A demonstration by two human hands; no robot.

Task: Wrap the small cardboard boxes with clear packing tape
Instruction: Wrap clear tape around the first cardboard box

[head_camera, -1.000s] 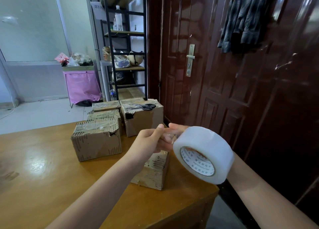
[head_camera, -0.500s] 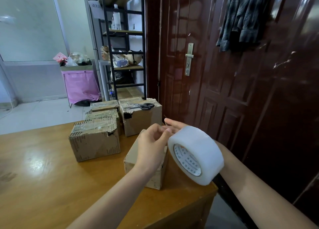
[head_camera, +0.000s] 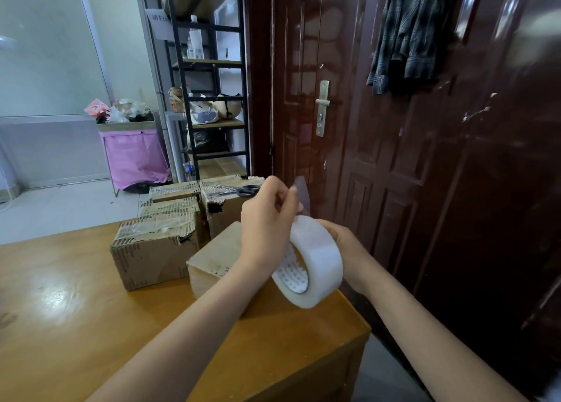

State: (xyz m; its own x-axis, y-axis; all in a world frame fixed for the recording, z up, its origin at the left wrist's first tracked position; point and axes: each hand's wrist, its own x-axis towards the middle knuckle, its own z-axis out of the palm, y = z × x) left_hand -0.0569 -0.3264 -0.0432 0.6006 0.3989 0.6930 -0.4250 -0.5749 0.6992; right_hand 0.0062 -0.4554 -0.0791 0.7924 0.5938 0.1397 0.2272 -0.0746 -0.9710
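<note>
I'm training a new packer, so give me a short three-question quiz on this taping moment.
1. True or false: the left hand pulls a strip from the tape roll.
2. Which hand holds the roll: A) left, B) right?
3. What lies on the far box?

Key: 1 true: its fingers pinch the free tape end above the roll. 2 B: the right hand grips the roll from behind. 3 the scissors.

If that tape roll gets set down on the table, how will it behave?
The wide white-looking roll of clear packing tape is round, so on edge it would probably roll along the glossy wooden table; flat, it should sit steady. Its peeled-up end likely clings.
</note>
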